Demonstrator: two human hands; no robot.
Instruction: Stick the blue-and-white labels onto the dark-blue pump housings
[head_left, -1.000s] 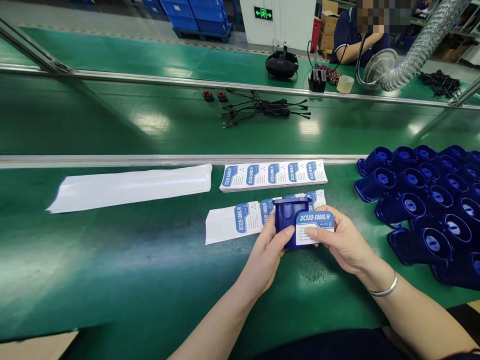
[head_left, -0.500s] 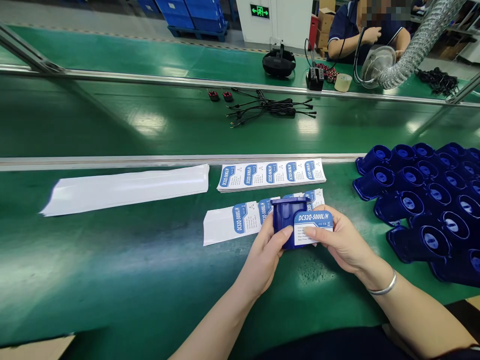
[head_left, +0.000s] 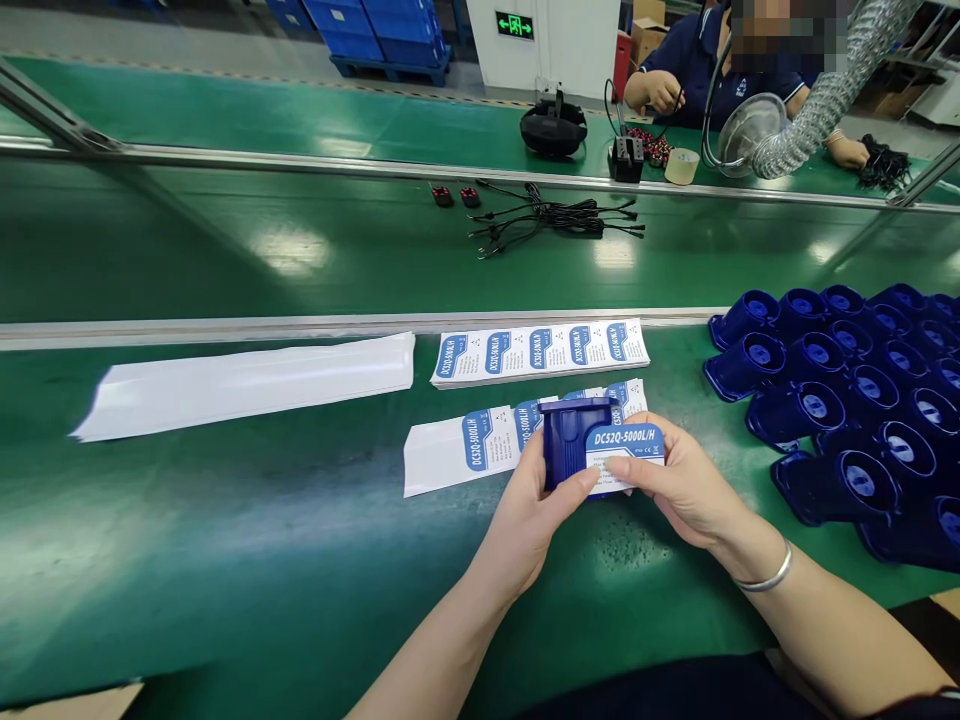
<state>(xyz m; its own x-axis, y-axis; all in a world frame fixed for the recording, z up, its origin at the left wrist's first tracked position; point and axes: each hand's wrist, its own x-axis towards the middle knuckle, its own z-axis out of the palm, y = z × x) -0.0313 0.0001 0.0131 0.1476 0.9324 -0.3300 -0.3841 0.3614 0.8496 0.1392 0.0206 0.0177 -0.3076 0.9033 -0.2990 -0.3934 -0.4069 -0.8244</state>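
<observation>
My left hand [head_left: 536, 500] grips a dark blue plastic housing [head_left: 564, 445] from its left side, with the thumb tip on the lower left edge of a label. That blue-and-white label [head_left: 626, 440], printed DC52Q-5000L/H, lies over the right part of the housing. My right hand [head_left: 686, 480] pinches the label, its thumb across the front; the fingers behind are hidden. Just behind the housing is a partly used label sheet [head_left: 491, 440], its left end blank. Farther back rests a stack of full label sheets [head_left: 540, 352].
Rows of dark blue housings [head_left: 814, 405] stand at the right. Blank white backing strips [head_left: 255, 385] lie at the left. Beyond the metal ledge are black cables [head_left: 570, 215] and two small red-black parts [head_left: 455, 197]. A co-worker [head_left: 739, 75] sits across, by a flexible duct [head_left: 817, 110].
My left thumb has shifted right onto the label's edge. The co-worker's arm now reaches out to the black cables at the far right. The cables on the middle belt have slid slightly right.
</observation>
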